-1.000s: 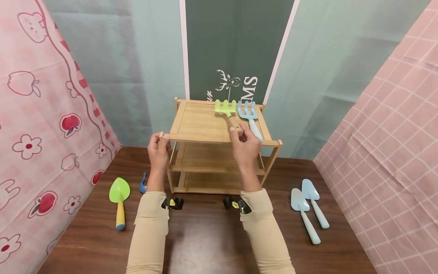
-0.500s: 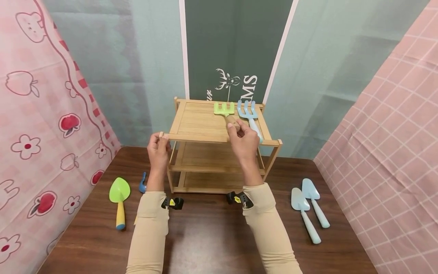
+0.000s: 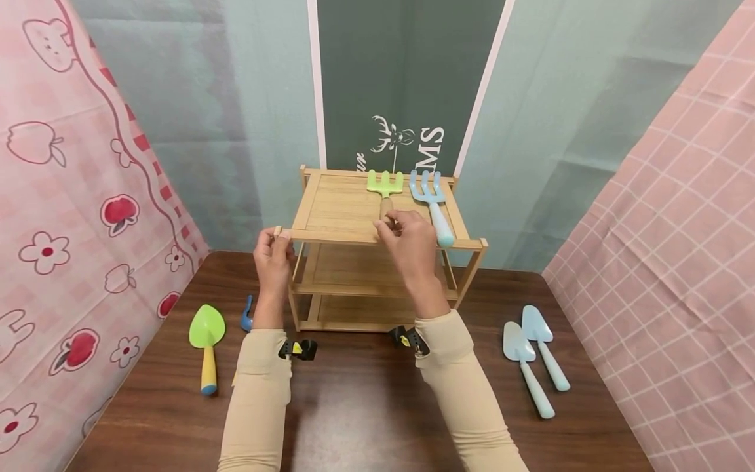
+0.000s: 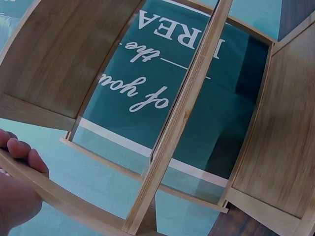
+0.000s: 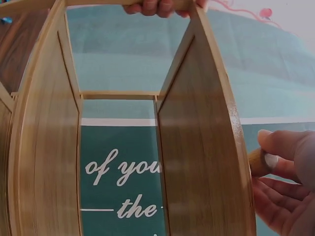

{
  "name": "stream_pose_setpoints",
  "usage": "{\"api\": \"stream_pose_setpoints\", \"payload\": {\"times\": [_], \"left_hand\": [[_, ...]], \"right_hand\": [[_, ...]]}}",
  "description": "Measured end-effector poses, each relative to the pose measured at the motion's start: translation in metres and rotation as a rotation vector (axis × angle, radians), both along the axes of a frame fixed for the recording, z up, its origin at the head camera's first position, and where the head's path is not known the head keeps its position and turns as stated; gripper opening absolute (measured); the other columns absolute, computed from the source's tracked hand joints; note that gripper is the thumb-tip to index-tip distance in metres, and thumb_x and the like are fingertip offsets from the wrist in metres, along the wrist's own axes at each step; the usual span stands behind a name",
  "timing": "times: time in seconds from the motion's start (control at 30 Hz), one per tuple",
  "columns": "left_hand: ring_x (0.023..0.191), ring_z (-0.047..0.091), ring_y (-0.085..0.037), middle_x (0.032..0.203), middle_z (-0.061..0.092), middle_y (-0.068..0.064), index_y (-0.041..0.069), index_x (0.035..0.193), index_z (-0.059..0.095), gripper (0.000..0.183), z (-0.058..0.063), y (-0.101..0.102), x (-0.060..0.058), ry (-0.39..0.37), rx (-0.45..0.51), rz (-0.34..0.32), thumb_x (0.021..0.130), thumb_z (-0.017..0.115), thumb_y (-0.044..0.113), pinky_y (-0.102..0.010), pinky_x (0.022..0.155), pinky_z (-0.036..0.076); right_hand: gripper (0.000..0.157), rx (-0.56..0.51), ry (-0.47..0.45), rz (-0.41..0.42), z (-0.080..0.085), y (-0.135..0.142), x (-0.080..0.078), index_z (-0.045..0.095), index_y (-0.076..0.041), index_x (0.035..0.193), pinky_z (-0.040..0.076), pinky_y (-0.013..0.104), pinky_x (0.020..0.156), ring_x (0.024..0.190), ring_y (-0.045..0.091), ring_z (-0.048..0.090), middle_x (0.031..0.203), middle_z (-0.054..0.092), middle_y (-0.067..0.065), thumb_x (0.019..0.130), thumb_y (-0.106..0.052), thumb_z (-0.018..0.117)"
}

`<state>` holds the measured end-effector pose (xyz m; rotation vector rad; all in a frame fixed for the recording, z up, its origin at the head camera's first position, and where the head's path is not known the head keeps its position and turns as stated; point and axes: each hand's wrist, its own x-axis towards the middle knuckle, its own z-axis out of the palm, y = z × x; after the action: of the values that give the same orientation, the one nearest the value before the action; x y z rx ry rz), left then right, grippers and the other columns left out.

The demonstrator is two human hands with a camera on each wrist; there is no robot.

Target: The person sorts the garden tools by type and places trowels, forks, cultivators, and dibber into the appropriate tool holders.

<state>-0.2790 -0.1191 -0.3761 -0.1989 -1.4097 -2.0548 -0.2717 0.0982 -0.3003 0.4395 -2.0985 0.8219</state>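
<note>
On the top board of a three-tier wooden shelf (image 3: 336, 208) lies a light blue hand rake (image 3: 439, 219), tines toward the back. Left of it is a green hand rake (image 3: 385, 185) with a wooden handle, its tines also pointing back. My right hand (image 3: 413, 246) pinches that handle near its end, close over the board's front edge; in the right wrist view the handle's butt (image 5: 264, 163) shows between thumb and fingers. My left hand (image 3: 274, 265) grips the shelf's front left corner, and in the left wrist view its fingers (image 4: 22, 150) curl over the side rail.
A green trowel (image 3: 207, 328) with a yellow handle lies on the dark wooden table at left. Beside it, a blue tool (image 3: 246, 316) is mostly hidden by the left forearm. Two pale blue trowels (image 3: 519, 344) lie at right. Fabric curtains surround the table.
My right hand has moved left with the green rake and turned its handle straighter, away from the blue rake, whose handle now shows fully. The left hand stays on the shelf corner.
</note>
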Motion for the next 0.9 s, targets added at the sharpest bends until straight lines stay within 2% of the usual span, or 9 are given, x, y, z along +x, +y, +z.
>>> {"api": "stream_pose_setpoints", "payload": {"times": [0.23, 0.47, 0.67, 0.9], "left_hand": [[0.058, 0.04, -0.012, 0.064, 0.047, 0.0, 0.001, 0.092, 0.051, 0.014, -0.001, 0.0, 0.0, 0.014, -0.013, 0.007, 0.089, 0.056, 0.013, -0.029, 0.056, 0.036], [0.06, 0.04, -0.012, 0.065, 0.047, -0.001, 0.001, 0.091, 0.051, 0.013, -0.001, 0.001, 0.0, 0.012, 0.003, 0.01, 0.088, 0.056, 0.012, -0.028, 0.057, 0.035], [0.059, 0.04, -0.012, 0.064, 0.047, -0.001, 0.0, 0.092, 0.051, 0.014, 0.0, 0.003, -0.001, 0.02, 0.015, 0.004, 0.088, 0.056, 0.012, -0.027, 0.056, 0.035], [0.06, 0.04, -0.014, 0.064, 0.046, -0.002, 0.001, 0.091, 0.052, 0.011, -0.003, 0.002, -0.001, 0.011, 0.012, 0.009, 0.088, 0.056, 0.011, -0.024, 0.056, 0.036]], "right_hand": [[0.021, 0.116, 0.017, -0.105, -0.007, -0.001, 0.003, 0.073, -0.004, 0.082, 0.047, 0.037, 0.061, 0.067, 0.021, 0.062, 0.075, 0.065, 0.008, 0.071, -0.02, 0.08], [0.022, 0.126, 0.046, -0.114, -0.01, 0.0, 0.002, 0.073, -0.004, 0.082, 0.043, 0.041, 0.064, 0.068, 0.02, 0.063, 0.075, 0.066, 0.008, 0.071, -0.02, 0.081], [0.024, 0.076, -0.051, -0.081, -0.009, 0.006, 0.01, 0.072, -0.002, 0.092, 0.046, 0.04, 0.07, 0.077, 0.023, 0.063, 0.087, 0.066, 0.012, 0.078, -0.022, 0.075], [0.034, 0.051, -0.185, 0.002, -0.006, 0.018, 0.033, 0.066, 0.001, 0.107, 0.047, 0.042, 0.076, 0.092, 0.029, 0.059, 0.104, 0.062, 0.017, 0.084, -0.023, 0.069]]}}
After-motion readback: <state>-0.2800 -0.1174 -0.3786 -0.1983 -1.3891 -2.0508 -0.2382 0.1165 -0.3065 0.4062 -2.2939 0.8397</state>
